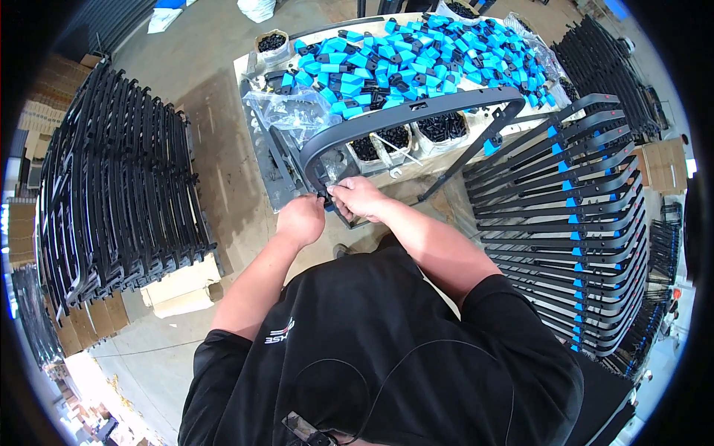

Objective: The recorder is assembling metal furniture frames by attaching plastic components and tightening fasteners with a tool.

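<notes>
A black curved metal frame [416,110] rests over the near edge of the worktable, its bend at the left and one leg running down at the right. My left hand [301,219] is closed at the frame's near left end, with its fingertips against the metal. Right beside it, my right hand [358,199] is closed in a pinch at the same end; what lies between its fingers is too small to make out. A spanner [396,172] lies on the table edge just beyond my right hand. Clear plastic bags [294,111] lie beyond the frame's bend.
Many blue and black plastic parts [416,59] are heaped on the table. Sacks of small black pieces [443,128] stand at its near edge, another sack [272,44] at its far left. Stacked black frames [123,186] stand left; frames with blue pieces [565,223] stand right.
</notes>
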`<state>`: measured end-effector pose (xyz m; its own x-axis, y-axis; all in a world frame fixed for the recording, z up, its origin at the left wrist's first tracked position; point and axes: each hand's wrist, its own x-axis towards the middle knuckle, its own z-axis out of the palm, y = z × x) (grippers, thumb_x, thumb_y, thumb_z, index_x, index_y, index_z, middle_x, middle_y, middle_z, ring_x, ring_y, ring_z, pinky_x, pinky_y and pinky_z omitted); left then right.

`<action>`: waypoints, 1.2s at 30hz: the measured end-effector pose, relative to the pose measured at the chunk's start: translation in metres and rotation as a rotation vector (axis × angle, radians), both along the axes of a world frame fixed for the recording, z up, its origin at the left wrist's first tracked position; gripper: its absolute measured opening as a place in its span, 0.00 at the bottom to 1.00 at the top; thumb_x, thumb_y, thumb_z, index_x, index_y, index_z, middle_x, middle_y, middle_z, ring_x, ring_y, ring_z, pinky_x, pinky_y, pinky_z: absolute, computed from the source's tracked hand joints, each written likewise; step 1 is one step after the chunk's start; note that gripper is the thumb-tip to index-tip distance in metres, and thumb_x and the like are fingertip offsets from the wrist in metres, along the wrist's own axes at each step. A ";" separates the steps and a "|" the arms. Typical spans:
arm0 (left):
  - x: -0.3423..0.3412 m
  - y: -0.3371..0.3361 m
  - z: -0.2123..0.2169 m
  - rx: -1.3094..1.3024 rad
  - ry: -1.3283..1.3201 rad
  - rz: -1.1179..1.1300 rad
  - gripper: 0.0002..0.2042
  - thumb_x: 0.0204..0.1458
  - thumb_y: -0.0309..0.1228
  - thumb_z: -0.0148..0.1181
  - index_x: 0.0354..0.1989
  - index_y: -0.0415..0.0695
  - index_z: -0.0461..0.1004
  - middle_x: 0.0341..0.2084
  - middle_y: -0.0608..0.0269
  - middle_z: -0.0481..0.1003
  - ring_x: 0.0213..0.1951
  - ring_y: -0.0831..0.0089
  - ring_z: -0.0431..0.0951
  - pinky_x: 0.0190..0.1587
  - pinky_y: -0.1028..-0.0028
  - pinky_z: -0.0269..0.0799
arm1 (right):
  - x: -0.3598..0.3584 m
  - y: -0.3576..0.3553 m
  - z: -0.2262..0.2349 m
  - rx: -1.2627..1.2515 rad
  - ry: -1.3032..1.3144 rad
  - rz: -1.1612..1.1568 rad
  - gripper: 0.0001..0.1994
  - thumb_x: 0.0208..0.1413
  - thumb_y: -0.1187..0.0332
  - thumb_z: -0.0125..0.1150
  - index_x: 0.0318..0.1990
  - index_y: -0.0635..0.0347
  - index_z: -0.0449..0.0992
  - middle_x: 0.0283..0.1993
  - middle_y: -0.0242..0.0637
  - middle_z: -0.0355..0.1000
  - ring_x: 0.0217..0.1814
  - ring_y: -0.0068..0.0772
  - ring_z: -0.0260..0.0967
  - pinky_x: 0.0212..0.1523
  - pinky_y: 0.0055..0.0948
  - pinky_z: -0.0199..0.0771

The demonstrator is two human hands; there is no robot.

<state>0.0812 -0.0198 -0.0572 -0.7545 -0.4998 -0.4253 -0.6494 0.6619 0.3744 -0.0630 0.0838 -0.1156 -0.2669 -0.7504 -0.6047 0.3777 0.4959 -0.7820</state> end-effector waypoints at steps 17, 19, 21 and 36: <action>0.004 -0.002 -0.007 -0.001 0.036 -0.002 0.19 0.66 0.40 0.43 0.39 0.37 0.76 0.41 0.39 0.78 0.48 0.43 0.77 0.53 0.51 0.72 | 0.013 -0.003 -0.014 0.071 0.121 0.024 0.21 0.65 0.52 0.51 0.38 0.64 0.78 0.30 0.38 0.74 0.31 0.31 0.70 0.28 0.36 0.67; 0.003 -0.002 -0.003 0.007 0.031 -0.007 0.19 0.66 0.40 0.44 0.40 0.37 0.76 0.42 0.39 0.78 0.48 0.43 0.77 0.53 0.51 0.72 | 0.013 -0.003 -0.009 0.130 0.153 0.058 0.21 0.65 0.52 0.51 0.37 0.65 0.78 0.32 0.42 0.76 0.34 0.36 0.74 0.31 0.39 0.70; 0.002 0.000 0.001 0.005 0.032 -0.020 0.19 0.66 0.40 0.44 0.40 0.37 0.76 0.42 0.40 0.78 0.48 0.43 0.77 0.53 0.51 0.72 | 0.015 -0.004 -0.010 0.060 0.445 0.040 0.24 0.65 0.52 0.48 0.39 0.68 0.79 0.41 0.55 0.78 0.46 0.53 0.76 0.45 0.46 0.72; 0.002 -0.001 0.002 0.004 0.027 -0.020 0.18 0.66 0.40 0.44 0.42 0.38 0.76 0.42 0.42 0.79 0.47 0.44 0.79 0.52 0.51 0.73 | 0.027 -0.007 -0.028 -0.004 0.653 -0.080 0.23 0.67 0.53 0.46 0.38 0.67 0.77 0.30 0.50 0.76 0.39 0.50 0.76 0.43 0.43 0.71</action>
